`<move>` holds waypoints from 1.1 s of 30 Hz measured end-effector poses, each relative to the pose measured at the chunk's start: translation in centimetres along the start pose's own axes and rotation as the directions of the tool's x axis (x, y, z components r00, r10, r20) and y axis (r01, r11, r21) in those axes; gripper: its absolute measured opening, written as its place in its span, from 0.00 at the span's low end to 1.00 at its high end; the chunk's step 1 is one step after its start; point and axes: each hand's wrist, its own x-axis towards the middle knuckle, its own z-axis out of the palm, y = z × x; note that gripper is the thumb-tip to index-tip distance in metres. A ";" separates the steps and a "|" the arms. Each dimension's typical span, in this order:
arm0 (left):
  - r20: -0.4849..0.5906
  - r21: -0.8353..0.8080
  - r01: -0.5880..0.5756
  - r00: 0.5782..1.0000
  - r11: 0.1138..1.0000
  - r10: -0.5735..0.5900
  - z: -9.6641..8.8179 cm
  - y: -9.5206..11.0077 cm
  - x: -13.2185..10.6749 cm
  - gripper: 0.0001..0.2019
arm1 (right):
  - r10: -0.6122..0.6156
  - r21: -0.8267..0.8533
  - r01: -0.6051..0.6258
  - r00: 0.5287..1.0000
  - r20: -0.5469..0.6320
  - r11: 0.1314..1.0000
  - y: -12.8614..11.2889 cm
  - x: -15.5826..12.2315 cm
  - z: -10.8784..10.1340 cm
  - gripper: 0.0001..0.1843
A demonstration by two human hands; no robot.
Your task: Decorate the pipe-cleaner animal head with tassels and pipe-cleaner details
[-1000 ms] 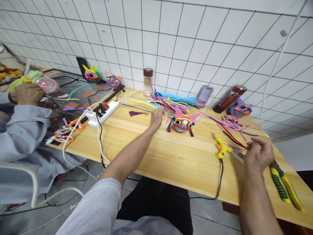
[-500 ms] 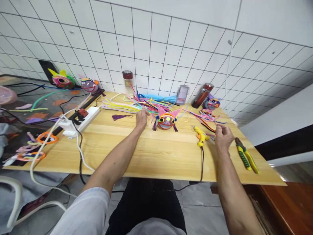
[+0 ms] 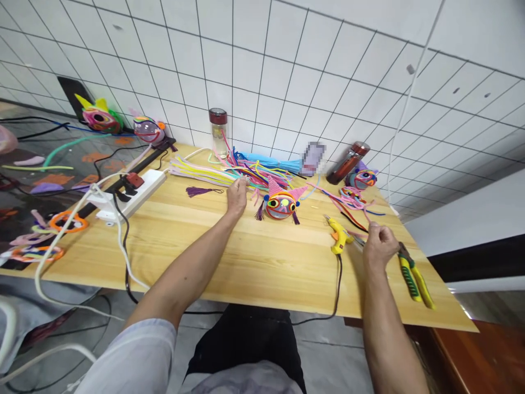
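Observation:
My left hand (image 3: 237, 198) is closed beside the front of a heap of coloured pipe cleaners (image 3: 205, 172); a small pale bit shows at its fingertips, too small to name. Right of it sits a clear ball ornament (image 3: 281, 205) with pink pipe-cleaner ears, ringed eyes and purple tassels. My right hand (image 3: 381, 245) is pinched at the right side of the table, with a thin pink pipe cleaner (image 3: 366, 214) running to its fingertips. Left of this hand lies a yellow glue gun (image 3: 338, 236); to its right lie green-and-yellow pliers (image 3: 415, 278). A purple tassel (image 3: 202, 191) lies left of my left hand.
A white power strip (image 3: 133, 197) with cables lies on the left. Along the tiled wall stand a glass bottle (image 3: 219, 134), a tilted red-brown flask (image 3: 348, 163) and more ball ornaments (image 3: 361, 178). The glue gun's cord (image 3: 339, 284) hangs over the front edge.
The view has shifted and tilted slightly. My right hand has drawn a little nearer to me, still pinched. My left hand stays closed by the pipe cleaners.

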 end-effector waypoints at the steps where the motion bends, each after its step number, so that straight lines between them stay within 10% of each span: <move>1: -0.015 0.021 -0.001 1.000 1.000 0.002 0.0 0.1 0.0 0.18 | 0.007 -0.009 -0.007 1.000 0.013 1.000 0.0 0.0 0.1 0.26; 10: -0.016 0.258 -0.082 0.996 0.963 0.089 -0.1 0.5 -0.5 0.08 | 0.033 -0.007 -0.033 0.999 0.012 0.999 0.2 0.2 -0.5 0.19; 17: 0.088 0.644 -0.152 0.988 0.750 0.125 -0.6 1.3 -0.8 0.27 | 0.077 -0.017 -0.077 0.996 0.035 0.997 -0.9 0.1 -0.4 0.18; 33: 0.129 0.704 -0.174 0.985 0.688 0.117 -2.1 0.6 3.1 0.20 | 0.098 -0.023 -0.097 0.994 0.045 0.995 0.3 0.5 -0.3 0.15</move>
